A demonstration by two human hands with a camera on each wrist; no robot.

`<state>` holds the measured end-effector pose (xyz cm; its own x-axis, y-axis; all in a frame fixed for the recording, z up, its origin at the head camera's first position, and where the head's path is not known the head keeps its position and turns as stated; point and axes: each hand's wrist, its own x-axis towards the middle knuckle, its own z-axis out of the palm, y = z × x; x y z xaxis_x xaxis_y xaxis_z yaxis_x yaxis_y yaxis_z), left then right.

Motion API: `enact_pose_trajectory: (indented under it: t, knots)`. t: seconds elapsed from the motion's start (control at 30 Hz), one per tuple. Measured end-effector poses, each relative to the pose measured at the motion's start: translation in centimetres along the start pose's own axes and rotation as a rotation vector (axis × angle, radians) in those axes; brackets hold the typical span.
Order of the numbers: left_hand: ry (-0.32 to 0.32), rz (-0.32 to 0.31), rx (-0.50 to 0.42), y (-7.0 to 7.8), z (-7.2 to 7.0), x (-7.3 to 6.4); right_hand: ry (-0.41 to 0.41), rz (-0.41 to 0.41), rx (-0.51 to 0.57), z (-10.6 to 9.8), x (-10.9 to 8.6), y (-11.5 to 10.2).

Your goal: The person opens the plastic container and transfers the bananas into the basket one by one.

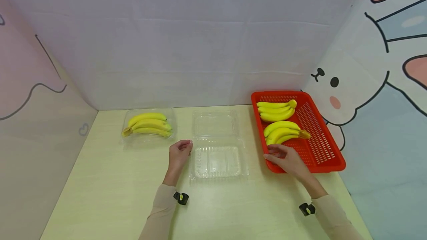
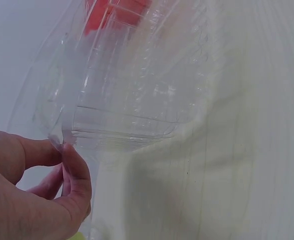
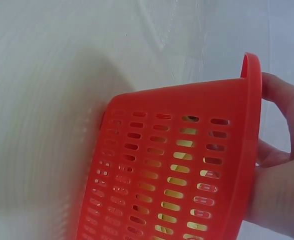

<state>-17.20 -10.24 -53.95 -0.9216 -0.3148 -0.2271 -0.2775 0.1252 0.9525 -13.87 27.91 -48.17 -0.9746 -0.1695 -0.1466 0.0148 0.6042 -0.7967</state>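
A clear plastic clamshell box (image 1: pixel 217 162) lies opened out on the table, its lid folded back toward the wall. My left hand (image 1: pixel 180 155) is at its left side; in the left wrist view the thumb and fingertips pinch the box's thin edge. My right hand (image 1: pixel 285 158) reaches over the left rim of a red perforated basket (image 1: pixel 323 143), thumb and fingers apart and bent. Its fingers are close to the nearer banana bunch (image 1: pixel 281 132); whether they touch it is hidden. A farther banana bunch (image 1: pixel 275 111) lies behind that one in the basket.
At the left of the table, another clear box (image 1: pixel 171 116) holds a bunch of bananas (image 1: pixel 150 124). A pale wall (image 1: pixel 200 55) runs along the table's back edge. Printed side panels stand at left and right.
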Motion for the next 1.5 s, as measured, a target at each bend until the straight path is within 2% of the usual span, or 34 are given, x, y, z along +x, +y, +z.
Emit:
enact_pose_trajectory:
  t: [0.2, 0.57, 1.13, 1.5]
  knots:
    - [-0.006, 0.000, 0.033, 0.2, 0.5, 0.2, 0.010, 0.001, -0.006, 0.0, 0.0, 0.0]
    - [-0.006, 0.018, -0.021, 0.3, 1.5, 0.7, 0.027, -0.028, -0.013, 0.1, -0.1, 0.2]
    - [-0.014, 0.031, -0.011, 0.9, 2.9, 1.1, 0.016, -0.017, -0.002, 0.1, -0.2, 0.0]
    - [-0.022, 0.061, -0.030, 1.1, 3.8, 1.4, 0.016, -0.029, -0.012, 0.1, -0.2, 0.2]
